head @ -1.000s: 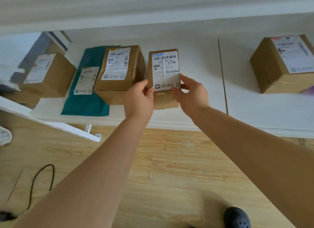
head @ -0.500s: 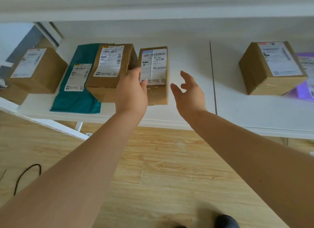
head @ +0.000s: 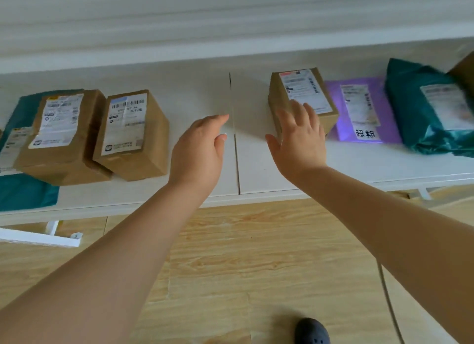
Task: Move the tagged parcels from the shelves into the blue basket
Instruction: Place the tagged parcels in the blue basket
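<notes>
Right hand point(head: 298, 141): I see fingers spread, covering the brown cardboard box point(head: 302, 100) near the white shelf point(head: 256, 174) back edge.
Left hand point(head: 198, 148): fingers together, straight, holding nothing.
Box label: blurred.

We lose the teal mailer point(head: 24, 189) at the left edge, under a box point(head: 60, 135). The right hand point(head: 298, 141) covers the brown box's point(head: 302, 100) near corner. Label print is blurred. A dark shoe point(head: 311, 332) is cropped below.
</notes>
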